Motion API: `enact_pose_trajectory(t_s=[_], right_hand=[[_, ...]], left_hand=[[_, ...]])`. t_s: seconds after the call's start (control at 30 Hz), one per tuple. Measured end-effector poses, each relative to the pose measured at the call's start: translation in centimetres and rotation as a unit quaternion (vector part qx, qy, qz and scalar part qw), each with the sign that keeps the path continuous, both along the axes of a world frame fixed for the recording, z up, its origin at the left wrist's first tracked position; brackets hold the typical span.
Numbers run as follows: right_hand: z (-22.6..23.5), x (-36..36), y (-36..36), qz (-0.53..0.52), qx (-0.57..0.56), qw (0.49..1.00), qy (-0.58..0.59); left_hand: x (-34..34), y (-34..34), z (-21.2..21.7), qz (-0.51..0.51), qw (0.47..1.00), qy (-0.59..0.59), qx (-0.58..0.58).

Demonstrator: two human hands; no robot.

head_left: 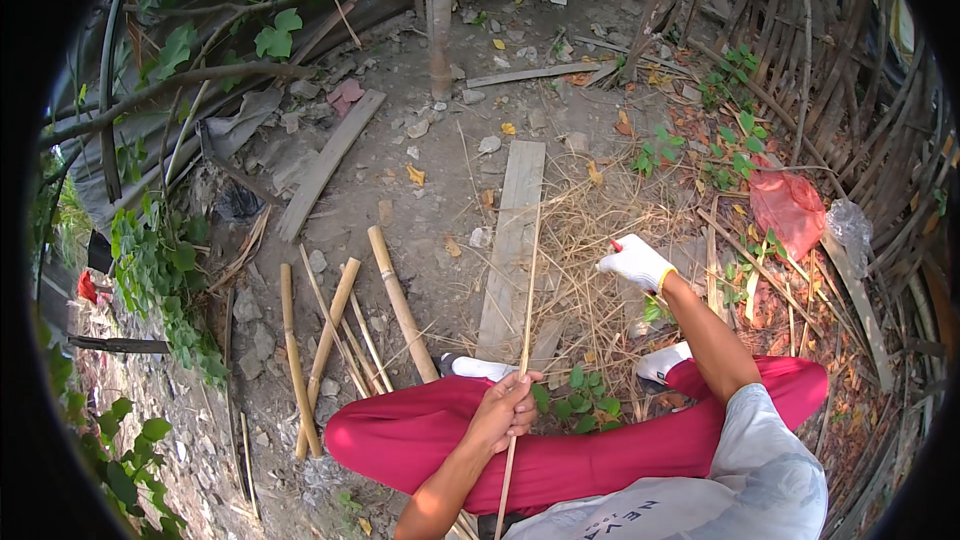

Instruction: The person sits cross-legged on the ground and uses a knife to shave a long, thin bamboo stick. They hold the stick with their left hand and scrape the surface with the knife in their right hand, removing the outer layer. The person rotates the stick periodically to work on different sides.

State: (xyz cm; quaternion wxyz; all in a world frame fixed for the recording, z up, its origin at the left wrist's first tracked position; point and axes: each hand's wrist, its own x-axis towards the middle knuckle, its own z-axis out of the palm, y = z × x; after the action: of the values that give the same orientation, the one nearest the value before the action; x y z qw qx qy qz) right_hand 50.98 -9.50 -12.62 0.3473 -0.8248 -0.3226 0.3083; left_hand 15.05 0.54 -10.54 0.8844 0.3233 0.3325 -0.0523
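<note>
My bare left hand is closed round a long, thin bamboo strip, which runs from my lap out over the ground ahead. In a white knitted glove, my right hand is held out to the right of the strip, apart from it. Its fingers are closed on a small red object, of which only the red end shows; the rest is hidden in the glove. Under that hand lies a heap of dry, pale shavings. A flat grey plank lies on the ground beyond my left hand, beneath the strip.
Several bamboo poles lie to the left of my knees. Another plank rests farther left. At the right are a red plastic bag and a fence of branches. A short post stands at the back. Green leaves grow between my legs.
</note>
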Motion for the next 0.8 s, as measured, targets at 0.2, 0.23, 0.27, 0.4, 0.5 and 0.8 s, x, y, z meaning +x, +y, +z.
enact_pose_trajectory(t_s=[0.2,0.23,0.27,0.4,0.5,0.8], right_hand=[[1.3,-7.5,0.8,0.066,0.045,0.997,0.002],[2.4,-8.3,1.1,0.090,0.026,0.995,-0.024],[2.1,-8.5,1.0,0.091,0.042,0.994,-0.037],[1.7,-9.7,0.9,0.072,0.084,0.993,-0.033],[1.7,-11.3,0.7,0.111,0.070,0.980,-0.153],[2.7,-15.6,2.1,0.205,-0.055,0.942,-0.260]], left_hand=[[0.4,0.2,-0.3,-0.015,1.000,-0.003,0.007],[0.3,0.3,-0.4,-0.017,1.000,0.000,0.013],[0.4,0.2,-0.4,-0.023,1.000,-0.001,0.018],[0.4,-0.1,-0.5,-0.005,0.999,-0.013,0.051],[0.5,-0.4,-0.7,0.018,0.997,-0.008,0.075],[0.2,0.1,-1.0,0.071,0.997,0.008,0.025]])
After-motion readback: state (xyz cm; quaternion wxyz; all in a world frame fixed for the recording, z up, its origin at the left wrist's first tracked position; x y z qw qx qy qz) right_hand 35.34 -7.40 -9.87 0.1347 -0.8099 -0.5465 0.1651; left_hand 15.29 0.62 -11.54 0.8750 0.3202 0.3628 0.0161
